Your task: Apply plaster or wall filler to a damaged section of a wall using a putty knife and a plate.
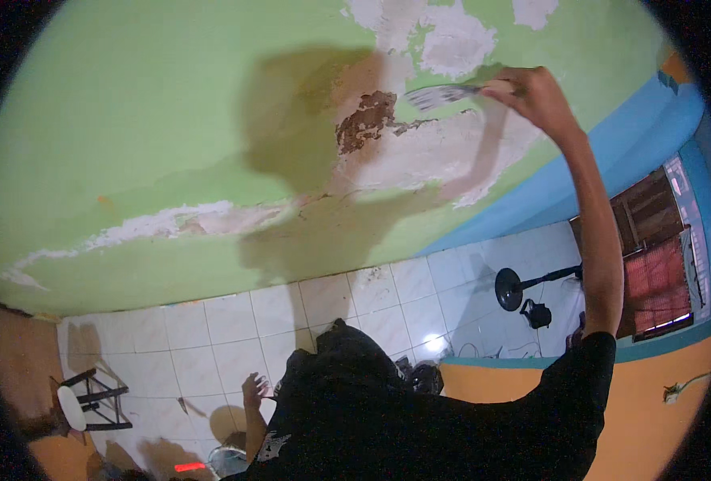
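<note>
Raised at the upper right, my right hand (524, 92) is closed round the pale handle of a putty knife (436, 97). Its flat metal blade points left, at the green wall (171, 120); whether it touches the surface I cannot tell. Just left of the blade lies a rough brown patch (367, 120) of bared wall. Below it spreads an area of whitish stripped plaster (428, 152). My left hand (254, 389) hangs low beside my body over the floor, fingers apart, holding nothing.
On the white tiled floor (195, 365), a stool (71, 407) stands at lower left. A container (227, 461) and a red handle (189, 466) are near my left arm. A black stand fan (509, 289) is at right. Black plastic bags (426, 378) lie beside me.
</note>
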`<state>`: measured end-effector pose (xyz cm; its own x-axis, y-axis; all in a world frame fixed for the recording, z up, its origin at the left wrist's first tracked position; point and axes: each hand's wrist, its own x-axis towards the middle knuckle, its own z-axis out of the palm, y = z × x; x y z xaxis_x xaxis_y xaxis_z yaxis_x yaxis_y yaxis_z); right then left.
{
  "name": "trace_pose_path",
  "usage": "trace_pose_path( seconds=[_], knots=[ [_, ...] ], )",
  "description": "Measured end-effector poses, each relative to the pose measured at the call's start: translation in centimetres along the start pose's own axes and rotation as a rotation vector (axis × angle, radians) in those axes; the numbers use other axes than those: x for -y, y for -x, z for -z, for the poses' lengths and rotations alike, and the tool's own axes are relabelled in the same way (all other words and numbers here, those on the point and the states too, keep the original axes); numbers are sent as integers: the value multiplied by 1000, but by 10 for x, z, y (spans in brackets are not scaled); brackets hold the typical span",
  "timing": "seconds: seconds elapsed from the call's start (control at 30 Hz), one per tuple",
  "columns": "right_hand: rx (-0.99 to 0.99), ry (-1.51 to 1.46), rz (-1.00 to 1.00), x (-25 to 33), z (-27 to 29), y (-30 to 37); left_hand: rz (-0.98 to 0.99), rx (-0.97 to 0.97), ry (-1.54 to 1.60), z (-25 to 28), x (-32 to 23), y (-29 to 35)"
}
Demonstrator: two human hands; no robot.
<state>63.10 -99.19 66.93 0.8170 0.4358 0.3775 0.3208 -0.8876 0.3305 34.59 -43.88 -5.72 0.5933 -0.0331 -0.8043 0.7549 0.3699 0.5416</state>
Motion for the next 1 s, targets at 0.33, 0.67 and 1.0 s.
trace_pose_path(
  seconds=[0.33, 0.67, 1.0],
  knots=[
    [-416, 403, 41, 54, 60, 90, -78, -114, -133, -33, -65, -15],
    [-600, 431, 86, 101, 79, 143, -1250, 325, -413, -331, -381, 254],
    [-634, 237, 80, 112, 60, 162, -2148, 461, -572, -442, -404, 348]
  ],
)
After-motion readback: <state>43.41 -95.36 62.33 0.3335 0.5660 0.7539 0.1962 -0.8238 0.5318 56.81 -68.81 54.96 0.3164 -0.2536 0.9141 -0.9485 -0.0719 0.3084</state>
